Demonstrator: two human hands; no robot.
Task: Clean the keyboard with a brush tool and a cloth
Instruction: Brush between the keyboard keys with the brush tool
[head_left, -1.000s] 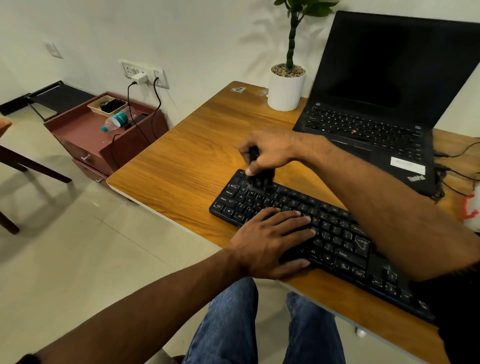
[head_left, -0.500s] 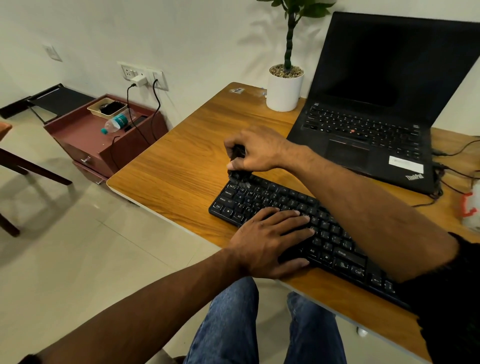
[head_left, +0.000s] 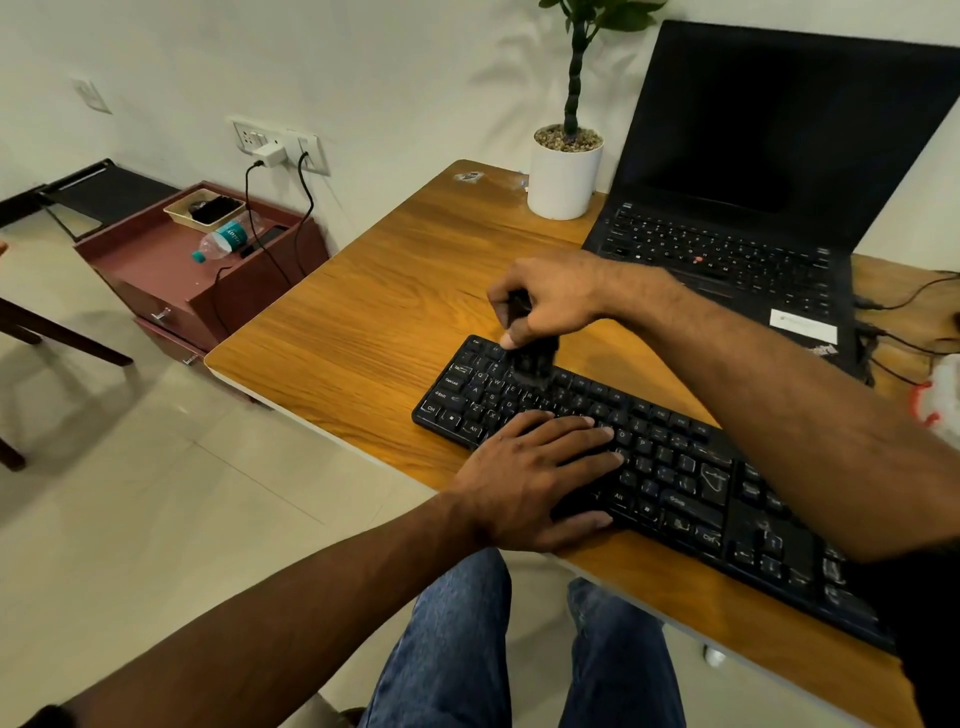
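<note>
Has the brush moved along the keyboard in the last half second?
Yes. The brush went from the keyboard's far-left corner rightward, back over the upper-left keys.

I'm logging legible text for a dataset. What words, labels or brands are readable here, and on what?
"Ctrl", "Alt", "Shift", "Caps Lock": keyboard keys.
Water bottle label: blurred, unreadable.
Laptop white sticker and key legends: too small to read.
Nothing else legible.
</note>
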